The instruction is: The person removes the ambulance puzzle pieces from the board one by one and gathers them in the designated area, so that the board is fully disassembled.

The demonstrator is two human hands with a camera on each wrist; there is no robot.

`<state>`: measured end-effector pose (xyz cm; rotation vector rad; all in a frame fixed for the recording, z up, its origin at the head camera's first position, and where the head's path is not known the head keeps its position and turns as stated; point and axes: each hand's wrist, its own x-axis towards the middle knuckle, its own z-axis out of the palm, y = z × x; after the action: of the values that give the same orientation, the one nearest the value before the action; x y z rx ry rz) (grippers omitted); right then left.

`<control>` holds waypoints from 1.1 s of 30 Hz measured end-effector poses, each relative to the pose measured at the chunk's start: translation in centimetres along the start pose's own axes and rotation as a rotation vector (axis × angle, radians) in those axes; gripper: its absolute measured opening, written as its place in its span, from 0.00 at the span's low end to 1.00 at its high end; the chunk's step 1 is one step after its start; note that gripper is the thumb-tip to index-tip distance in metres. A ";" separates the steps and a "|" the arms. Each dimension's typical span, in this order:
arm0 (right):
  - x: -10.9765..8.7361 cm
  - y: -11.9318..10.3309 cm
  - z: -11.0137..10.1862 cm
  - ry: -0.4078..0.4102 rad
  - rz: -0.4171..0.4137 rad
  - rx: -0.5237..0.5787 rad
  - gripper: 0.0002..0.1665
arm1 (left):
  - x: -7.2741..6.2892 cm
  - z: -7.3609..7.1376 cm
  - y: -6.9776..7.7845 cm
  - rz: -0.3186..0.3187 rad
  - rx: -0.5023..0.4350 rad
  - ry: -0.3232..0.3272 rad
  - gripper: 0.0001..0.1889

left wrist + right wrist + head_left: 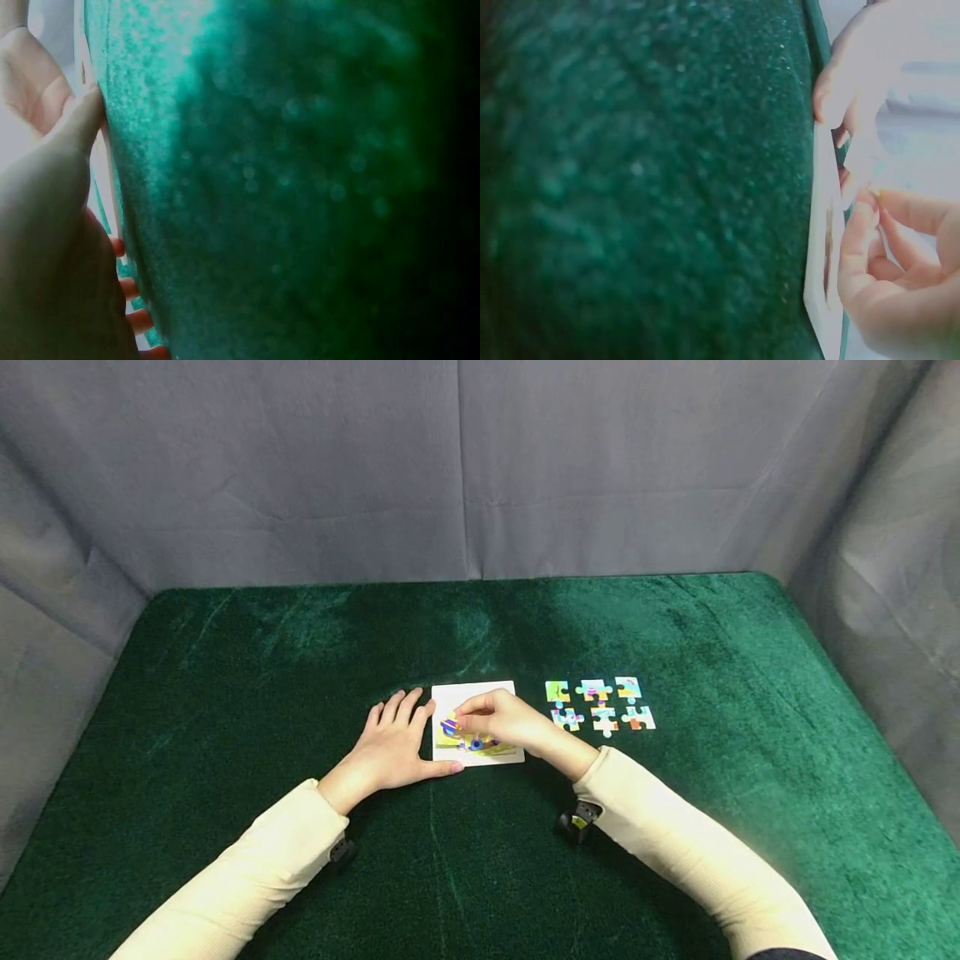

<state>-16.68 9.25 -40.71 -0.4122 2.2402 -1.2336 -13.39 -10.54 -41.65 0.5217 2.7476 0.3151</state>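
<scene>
A white puzzle board (474, 690) lies in the middle of the table, with yellow and blue pieces (477, 744) set along its near part. My right hand (508, 720) pinches a small yellow and purple puzzle piece (449, 726) between thumb and forefinger, over the board's left side. In the right wrist view only a yellow speck of it shows at the fingertips. My left hand (392, 753) lies with fingers spread along the board's left edge, its thumb at the near left corner. The left wrist view shows that thumb (84, 124) against the board's edge.
Right of the board, several loose puzzle pieces (593, 690) lie face up in two rows, close to the right forearm. Dark green cloth (300, 643) covers the table. Grey curtains (337, 468) hang behind it and at both sides.
</scene>
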 end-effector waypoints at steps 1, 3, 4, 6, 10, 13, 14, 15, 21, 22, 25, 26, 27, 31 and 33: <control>-0.1 0.0 -0.1 0.006 0.001 0.006 0.17 | 0.0 0.0 0.0 0.001 0.004 -0.001 0.52; -0.3 -0.2 -0.4 0.018 -0.004 0.023 0.17 | 0.0 0.1 -0.1 0.000 0.009 -0.001 0.52; -0.5 -0.3 -0.6 0.024 -0.011 0.035 0.17 | 0.1 0.1 -0.1 0.000 0.010 0.000 0.52; -1.1 -0.5 -1.1 0.033 -0.025 0.045 0.17 | 0.0 0.2 -0.1 -0.002 0.006 -0.004 0.52; -2.5 -0.6 -2.5 0.045 -0.044 0.041 0.16 | 0.0 0.3 0.0 -0.003 0.001 -0.012 0.52; -3.6 -0.4 -3.8 0.064 -0.052 0.024 0.15 | 0.0 0.3 0.0 -0.004 0.000 -0.011 0.52; -4.0 -0.2 -4.3 0.073 -0.054 0.018 0.15 | 0.0 0.3 0.0 -0.004 0.000 -0.008 0.52; -4.4 0.0 -4.8 0.079 -0.058 0.017 0.15 | 0.0 0.3 0.0 -0.004 0.001 -0.004 0.52; -6.6 1.6 -7.3 0.088 -0.024 0.008 0.17 | 0.1 0.2 -0.1 -0.002 -0.003 0.005 0.52; -6.9 1.9 -7.6 0.081 -0.011 0.003 0.16 | 0.1 0.2 -0.2 -0.001 -0.005 0.005 0.52; -8.0 2.8 -8.3 0.050 0.028 -0.026 0.17 | 0.1 0.1 -0.2 0.002 -0.012 0.005 0.52; -8.2 3.1 -8.5 0.040 0.043 -0.030 0.17 | 0.1 0.1 -0.2 0.002 -0.013 0.004 0.52; -8.5 3.4 -8.6 0.029 0.053 -0.035 0.17 | 0.1 0.1 -0.1 0.000 -0.014 0.003 0.52; -9.1 4.7 -9.0 0.013 0.068 -0.037 0.17 | 0.0 0.0 0.0 -0.004 -0.008 -0.001 0.52; -9.3 5.1 -9.0 0.010 0.075 -0.037 0.17 | 0.0 0.0 0.0 -0.005 -0.003 -0.002 0.52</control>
<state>-14.57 22.80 -38.24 -0.3340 2.2682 -1.1603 -13.42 -10.51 -41.64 0.5141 2.7460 0.3180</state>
